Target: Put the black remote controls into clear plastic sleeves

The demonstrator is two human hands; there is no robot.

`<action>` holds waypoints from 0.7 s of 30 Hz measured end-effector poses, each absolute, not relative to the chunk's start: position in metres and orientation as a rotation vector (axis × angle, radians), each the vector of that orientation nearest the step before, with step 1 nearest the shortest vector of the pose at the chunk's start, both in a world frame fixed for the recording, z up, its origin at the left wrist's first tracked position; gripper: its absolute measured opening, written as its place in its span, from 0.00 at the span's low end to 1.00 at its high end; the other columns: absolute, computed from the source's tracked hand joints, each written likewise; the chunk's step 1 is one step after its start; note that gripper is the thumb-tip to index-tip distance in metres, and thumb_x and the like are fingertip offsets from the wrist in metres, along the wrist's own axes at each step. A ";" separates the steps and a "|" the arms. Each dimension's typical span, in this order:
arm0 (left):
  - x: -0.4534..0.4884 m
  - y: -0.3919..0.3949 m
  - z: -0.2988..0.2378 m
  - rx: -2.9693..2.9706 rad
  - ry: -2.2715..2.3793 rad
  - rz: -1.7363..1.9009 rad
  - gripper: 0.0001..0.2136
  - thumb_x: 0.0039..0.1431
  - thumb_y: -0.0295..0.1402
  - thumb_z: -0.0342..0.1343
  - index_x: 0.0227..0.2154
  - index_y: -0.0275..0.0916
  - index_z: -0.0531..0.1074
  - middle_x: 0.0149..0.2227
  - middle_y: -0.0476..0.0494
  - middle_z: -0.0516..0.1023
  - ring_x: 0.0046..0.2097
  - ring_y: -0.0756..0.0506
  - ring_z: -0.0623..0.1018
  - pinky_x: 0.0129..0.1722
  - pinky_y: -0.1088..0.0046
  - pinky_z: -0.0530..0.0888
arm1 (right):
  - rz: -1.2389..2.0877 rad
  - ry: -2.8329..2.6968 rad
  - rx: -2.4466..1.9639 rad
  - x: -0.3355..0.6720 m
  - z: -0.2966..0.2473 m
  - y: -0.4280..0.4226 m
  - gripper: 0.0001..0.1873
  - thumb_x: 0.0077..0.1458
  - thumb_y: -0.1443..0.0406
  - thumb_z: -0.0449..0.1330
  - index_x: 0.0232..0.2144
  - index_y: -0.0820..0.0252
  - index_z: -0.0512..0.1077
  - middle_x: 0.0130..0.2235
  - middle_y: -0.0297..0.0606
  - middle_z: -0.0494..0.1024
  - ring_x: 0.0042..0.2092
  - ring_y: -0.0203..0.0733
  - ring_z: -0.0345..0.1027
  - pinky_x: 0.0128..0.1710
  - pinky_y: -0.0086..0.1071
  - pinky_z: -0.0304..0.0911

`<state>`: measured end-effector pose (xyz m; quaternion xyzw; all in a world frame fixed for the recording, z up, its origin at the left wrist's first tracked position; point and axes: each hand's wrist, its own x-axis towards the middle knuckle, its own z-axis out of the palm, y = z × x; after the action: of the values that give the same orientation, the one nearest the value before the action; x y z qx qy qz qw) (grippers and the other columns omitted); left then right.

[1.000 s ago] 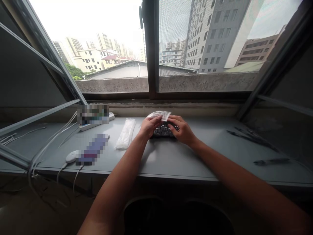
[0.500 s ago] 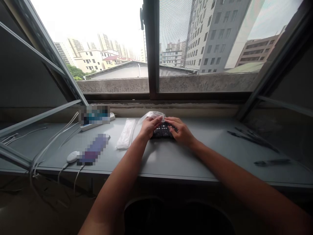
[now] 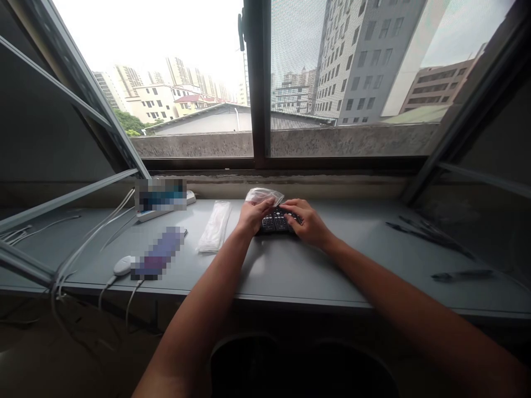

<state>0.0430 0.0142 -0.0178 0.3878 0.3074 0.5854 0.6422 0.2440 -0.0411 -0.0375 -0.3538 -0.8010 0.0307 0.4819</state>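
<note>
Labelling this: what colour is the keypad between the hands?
The keypad is black with pale markings, best seen in the head view.

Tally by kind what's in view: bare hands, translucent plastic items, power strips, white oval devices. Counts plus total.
Bare hands: 2 (left hand, right hand)
Translucent plastic items: 2 (crumpled plastic in the left hand, flat plastic bundle lying apart)
Power strip: 1
White oval device: 1
Total: 6

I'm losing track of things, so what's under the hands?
Part of a black keypad shows between the left hand and right hand; the rest, and anything beneath it, is covered.
</note>
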 end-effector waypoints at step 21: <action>0.043 0.009 -0.017 0.943 0.725 1.275 0.16 0.49 0.29 0.81 0.40 0.33 0.86 0.42 0.38 0.88 0.44 0.43 0.86 0.51 0.67 0.82 | 0.150 -2.000 -0.909 0.248 -0.044 -0.038 0.26 0.70 0.61 0.62 0.68 0.47 0.74 0.62 0.47 0.71 0.66 0.59 0.68 0.70 0.57 0.65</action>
<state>0.0428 0.0088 -0.0171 0.4140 0.3182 0.5596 0.6436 0.2482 -0.0376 -0.0437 -0.3682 -0.8098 0.0609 0.4526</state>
